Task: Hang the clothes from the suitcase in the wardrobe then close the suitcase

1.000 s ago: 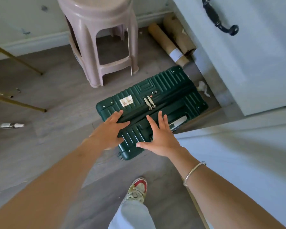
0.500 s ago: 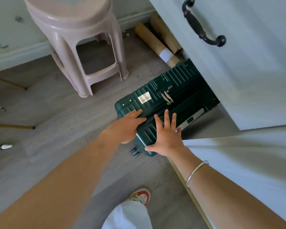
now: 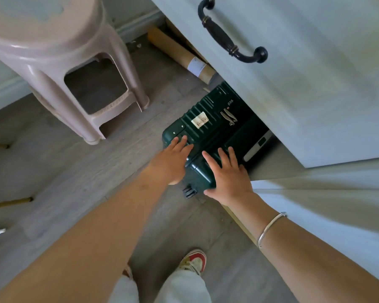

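Observation:
A dark green ribbed suitcase (image 3: 208,114) lies closed on its side on the grey floor, its zip pulls and a white sticker facing up. Its far end is hidden under the pale wardrobe door (image 3: 315,84). My left hand (image 3: 173,160) lies flat on the near left corner, fingers spread. My right hand (image 3: 228,176) presses flat on the near right part, thumb over the bottom edge by a black wheel (image 3: 189,192). No clothes are in sight.
A pinkish plastic stool (image 3: 59,62) stands to the left of the suitcase. Cardboard tubes (image 3: 179,53) lie by the wall behind it. The wardrobe door has a black handle (image 3: 230,36). My shoe (image 3: 195,261) is below on the floor.
The suitcase has slid right and away, further under the wardrobe door, with both hands flat on it. The view has moved closer to the door and stool.

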Tool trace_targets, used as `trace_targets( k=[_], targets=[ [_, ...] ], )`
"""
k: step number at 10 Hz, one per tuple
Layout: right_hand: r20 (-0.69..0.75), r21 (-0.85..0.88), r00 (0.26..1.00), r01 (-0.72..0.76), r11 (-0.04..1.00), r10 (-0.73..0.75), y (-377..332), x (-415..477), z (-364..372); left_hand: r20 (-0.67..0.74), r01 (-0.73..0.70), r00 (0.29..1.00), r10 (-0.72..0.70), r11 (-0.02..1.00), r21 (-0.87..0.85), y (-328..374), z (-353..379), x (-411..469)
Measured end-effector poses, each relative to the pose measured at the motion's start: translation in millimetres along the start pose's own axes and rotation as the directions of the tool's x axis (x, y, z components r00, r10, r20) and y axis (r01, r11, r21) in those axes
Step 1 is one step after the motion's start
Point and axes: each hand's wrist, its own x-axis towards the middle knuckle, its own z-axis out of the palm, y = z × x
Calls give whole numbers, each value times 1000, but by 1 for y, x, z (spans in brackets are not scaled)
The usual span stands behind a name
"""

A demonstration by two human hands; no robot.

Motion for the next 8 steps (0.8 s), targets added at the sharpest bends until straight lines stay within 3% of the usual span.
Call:
trace_targets(
  k=[4, 6, 7, 8],
  targets=[
    [30, 22, 981, -191, 981, 191, 16, 10, -6, 17, -203, 979, 203, 964, 174, 2, -28, 32],
    [87, 90, 949, -311, 946, 304, 14, 19, -21, 127, -279, 959, 254, 924, 262, -5, -48, 50],
    [173, 222, 935, -343, 913, 310, 14, 18, -33, 211, -287, 948, 237, 924, 253, 1, -58, 45],
    [237, 498, 923, -383, 778, 303, 7, 5, -43, 239, -248, 949, 205, 954, 168, 5, -74, 31]
  ],
)
